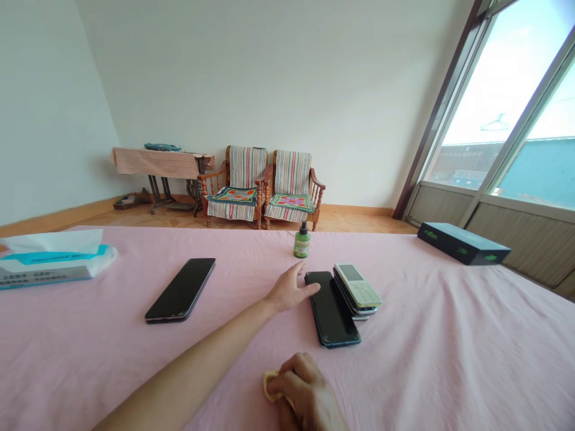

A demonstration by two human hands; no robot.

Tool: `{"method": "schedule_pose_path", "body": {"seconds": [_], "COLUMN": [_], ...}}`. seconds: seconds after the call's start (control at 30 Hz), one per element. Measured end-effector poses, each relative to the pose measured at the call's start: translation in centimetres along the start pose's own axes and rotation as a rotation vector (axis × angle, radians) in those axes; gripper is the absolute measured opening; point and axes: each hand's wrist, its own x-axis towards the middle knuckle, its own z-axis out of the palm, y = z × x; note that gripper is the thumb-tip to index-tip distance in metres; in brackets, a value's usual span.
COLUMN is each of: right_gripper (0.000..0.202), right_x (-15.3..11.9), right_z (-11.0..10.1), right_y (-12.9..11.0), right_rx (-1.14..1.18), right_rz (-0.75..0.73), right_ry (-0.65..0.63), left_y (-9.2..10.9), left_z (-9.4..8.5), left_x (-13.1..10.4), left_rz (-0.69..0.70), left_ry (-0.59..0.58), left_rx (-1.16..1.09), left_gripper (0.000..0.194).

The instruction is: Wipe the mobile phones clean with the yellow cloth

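Note:
My left hand (291, 288) is stretched over the pink cloth with its fingers apart, its thumb at the upper left edge of a black phone (333, 311). Nothing is held in it. Nearer to me, my right hand (305, 392) is closed on a small yellow cloth (270, 384). Against the right side of the black phone lies a stack of phones, topped by a pale keypad phone (358, 285). Another dark phone (182, 291) lies apart on the left. Just beyond my left hand stands a green spray bottle (302, 242).
A tissue pack (54, 263) lies at the left on the pink bedding (417, 359), and a black box (462, 244) at the far right. Past the far edge are two wooden chairs (291, 203), a covered sewing table (157, 163) and a window (516, 108).

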Motion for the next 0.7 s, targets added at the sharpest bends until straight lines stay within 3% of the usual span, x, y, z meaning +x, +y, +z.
{"method": "schedule_pose_path", "body": {"seconds": [0.1,0.2,0.3,0.47,0.57,0.7], "right_gripper": [0.019,0.02,0.023,0.022,0.023,0.026], "right_x": [0.1,0.1,-0.1,-1.1,-1.2,-1.1], "right_z": [-0.1,-1.0,-3.6,-10.3,-12.6,-12.6], "right_y": [-0.4,-0.9,-0.9,0.9,2.2,2.9], "right_rx": [0.013,0.021,-0.009,-0.139,-0.244,-0.248], "right_rz": [0.02,0.088,0.22,0.495,0.652,0.721], "right_ry": [-0.039,-0.005,0.092,0.19,0.134,0.038], "left_y": [1.3,2.2,2.8,4.0,5.2,6.6], "left_z": [-1.1,-1.5,-1.6,-1.5,-1.1,-0.5], "left_x": [-2.2,-3.9,-5.5,-8.4,-9.8,-10.7], "left_rz": [0.078,0.11,0.09,0.028,0.055,0.081], "left_ry": [-0.082,-0.127,-0.103,-0.08,-0.114,-0.146], "left_rx": [0.054,0.103,0.145,0.194,0.22,0.267], "left_gripper": [0.108,0.112,0.097,0.023,0.021,0.027]}}
